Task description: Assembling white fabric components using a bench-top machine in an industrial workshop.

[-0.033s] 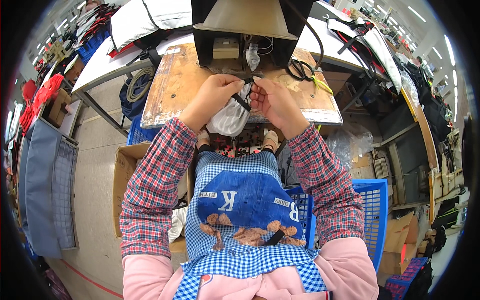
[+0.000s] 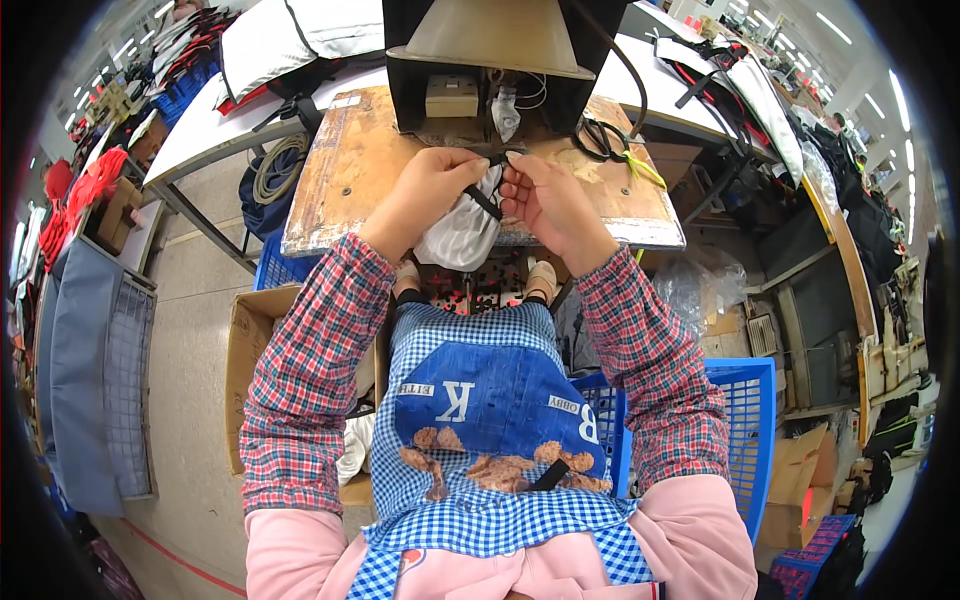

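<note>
Toward twelve o'clock, above the near edge of a worn, rectangular desk of pale brown wood (image 2: 345, 150), holds a narrow black fabric strip (image 2: 484, 204) with two hands. From eleven o'clock, grasps it with the bare left hand (image 2: 428, 190), pinching between thumb and forefinger. From one o'clock, pinches likewise with the bare right hand (image 2: 545, 205), curling the other fingers inward, just beside the left. Just short of twelve, below and between both hands, has a soft, rounded piece of thin white fabric (image 2: 455, 238) hanging past the desk's near edge, crossed at its upper right by the strip. Cannot tell any seam between the two.

Farther toward twelve, faces a black, boxy machine housing (image 2: 405, 22) with a beige, cone-shaped shade (image 2: 490, 40) and a small, cream-coloured, rectangular switch box (image 2: 452, 97). At one o'clock, has on the desk a bundle of black loops and bright yellow cord (image 2: 629, 157). At six, wears a blue-and-white checked cloth apron (image 2: 455, 525). Near four, has a perforated blue plastic basket (image 2: 750, 368); past eight, an open, brown cardboard box (image 2: 245, 350).
</note>
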Motion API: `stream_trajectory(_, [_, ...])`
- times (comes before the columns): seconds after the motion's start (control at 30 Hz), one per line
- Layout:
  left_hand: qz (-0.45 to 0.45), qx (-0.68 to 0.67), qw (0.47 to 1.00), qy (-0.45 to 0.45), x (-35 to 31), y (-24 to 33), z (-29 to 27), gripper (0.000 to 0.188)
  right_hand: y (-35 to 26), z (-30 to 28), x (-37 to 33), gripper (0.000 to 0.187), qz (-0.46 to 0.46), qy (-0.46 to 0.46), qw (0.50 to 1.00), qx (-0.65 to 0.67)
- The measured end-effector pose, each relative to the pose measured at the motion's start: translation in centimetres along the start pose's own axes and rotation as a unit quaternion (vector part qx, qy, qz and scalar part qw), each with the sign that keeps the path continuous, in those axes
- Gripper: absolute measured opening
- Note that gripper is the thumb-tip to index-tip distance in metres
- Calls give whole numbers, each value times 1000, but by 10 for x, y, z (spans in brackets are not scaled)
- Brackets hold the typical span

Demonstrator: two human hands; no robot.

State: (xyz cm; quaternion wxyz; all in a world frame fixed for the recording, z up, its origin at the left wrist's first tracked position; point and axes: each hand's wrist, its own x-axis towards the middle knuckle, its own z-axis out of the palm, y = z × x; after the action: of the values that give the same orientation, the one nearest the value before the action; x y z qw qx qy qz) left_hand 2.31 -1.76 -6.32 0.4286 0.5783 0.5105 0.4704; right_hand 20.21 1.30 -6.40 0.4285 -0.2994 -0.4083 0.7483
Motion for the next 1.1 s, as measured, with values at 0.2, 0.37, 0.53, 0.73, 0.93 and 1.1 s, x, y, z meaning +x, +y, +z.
stream_trajectory(0.2, [14, -48, 999, 3, 5, 4, 4, 31, -2, -8, 12, 12, 4, -6, 1000, 1])
stream_trajectory(0.37, [13, -59, 998, 8, 7, 3, 1, 31, -4, -4, 16, 11, 20, 6, 1000, 21])
stream_trajectory(0.53, [27, -48, 998, 28, 2, 12, 6, 32, -5, -3, 16, 11, 12, 15, 999, 31])
stream_trajectory(0.73, [14, -57, 998, 9, 4, 7, 4, 31, -5, -1, 16, 11, 12, 25, 999, 33])
stream_trajectory(0.93, [10, -107, 994, 13, 5, 4, 8, 29, -5, 1, 15, 12, 1, 33, 999, 33])
stream_trajectory(1.1, [4, -136, 991, 9, 5, 3, 9, 28, -5, 2, 14, 13, -6, 42, 999, 34])
